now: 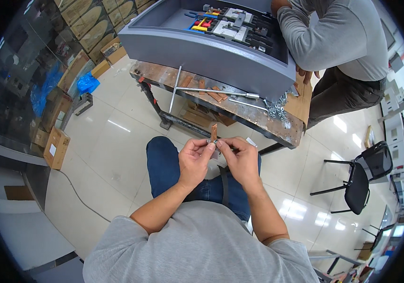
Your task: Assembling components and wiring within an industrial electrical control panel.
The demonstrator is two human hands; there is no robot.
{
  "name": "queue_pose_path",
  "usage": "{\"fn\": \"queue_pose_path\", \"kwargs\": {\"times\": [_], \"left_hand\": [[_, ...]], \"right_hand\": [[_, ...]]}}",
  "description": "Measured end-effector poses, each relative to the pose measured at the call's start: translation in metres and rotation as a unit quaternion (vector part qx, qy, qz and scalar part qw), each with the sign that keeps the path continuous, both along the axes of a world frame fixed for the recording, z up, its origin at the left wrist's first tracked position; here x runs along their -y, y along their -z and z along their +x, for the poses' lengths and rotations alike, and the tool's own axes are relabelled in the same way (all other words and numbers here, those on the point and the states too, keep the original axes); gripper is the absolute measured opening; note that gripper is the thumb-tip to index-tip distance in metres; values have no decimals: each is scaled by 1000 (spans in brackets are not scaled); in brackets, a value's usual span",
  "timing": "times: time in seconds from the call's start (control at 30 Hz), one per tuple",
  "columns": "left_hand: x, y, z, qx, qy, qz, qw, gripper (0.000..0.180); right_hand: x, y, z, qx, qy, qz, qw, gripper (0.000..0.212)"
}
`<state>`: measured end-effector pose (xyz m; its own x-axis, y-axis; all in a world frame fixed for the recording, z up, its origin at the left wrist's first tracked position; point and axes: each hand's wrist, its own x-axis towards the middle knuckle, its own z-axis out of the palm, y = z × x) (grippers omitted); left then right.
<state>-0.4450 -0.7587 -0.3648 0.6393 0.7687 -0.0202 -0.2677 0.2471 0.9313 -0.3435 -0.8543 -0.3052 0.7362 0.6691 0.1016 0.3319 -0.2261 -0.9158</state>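
Above my lap, my left hand pinches a short copper strip, which stands up between the fingertips. My right hand meets it from the other side, its thumb and fingers closed around a small silvery fastener against the strip. My fingers partly hide this fastener, and whether it is a bolt or a nut I cannot make out. More copper strips lie on the workbench in front of me, beside a T-handle socket wrench and a pile of bolts and washers.
A large grey metal cabinet with electrical parts inside rests on the bench. Another person leans on its right side. A black chair stands at right. Cardboard boxes and a blue plastic bag are at left; a cable crosses the floor.
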Motion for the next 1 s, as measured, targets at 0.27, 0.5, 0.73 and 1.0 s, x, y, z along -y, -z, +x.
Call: {"fn": "queue_pose_path", "kwargs": {"times": [0.27, 0.5, 0.73, 1.0], "left_hand": [[1, 5, -3, 0, -17, 7, 1000, 19], [3, -3, -4, 1, 1, -1, 1000, 19], [1, 1, 1, 22, -9, 24, 999, 22], [4, 3, -3, -8, -4, 56, 998, 23]], "right_hand": [[-1, 10, -3, -110, -5, 42, 993, 16], [2, 12, -4, -11, -6, 1, 1000, 20], [3, 19, 9, -144, -43, 70, 986, 21], [3, 28, 5, -171, -17, 44, 984, 14]]}}
